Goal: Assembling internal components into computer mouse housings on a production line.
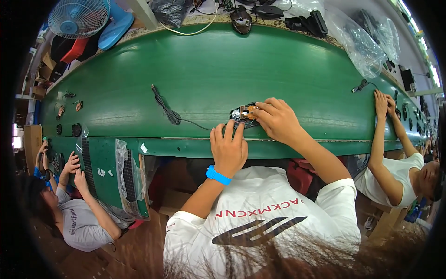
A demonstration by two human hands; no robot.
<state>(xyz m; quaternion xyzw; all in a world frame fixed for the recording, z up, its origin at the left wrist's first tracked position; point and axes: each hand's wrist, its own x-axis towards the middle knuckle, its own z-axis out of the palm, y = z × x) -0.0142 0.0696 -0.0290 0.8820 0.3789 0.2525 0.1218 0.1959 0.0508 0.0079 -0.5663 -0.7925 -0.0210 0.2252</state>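
Note:
An opened black computer mouse [235,114] lies on the green belt in front of me, with a small orange-brown circuit board [248,112] in it. My right hand [280,120] reaches in from the right, fingers closed at the board's right end; its thumb is mostly hidden. Against the near left edge of the mouse press the fingertips of my left hand [229,148], close to where the cable comes out. A blue band circles my left wrist. The mouse's black cable [171,114] is bundled and lies to the left, its plug pointing away.
Mouse parts [76,129] lie on the belt at the far left, near a person in grey [86,228]. At right, another person's hands [383,103] work by a cable [359,86]. Along the back stand a blue fan [74,21], a finished mouse [241,20] and plastic bags [357,42].

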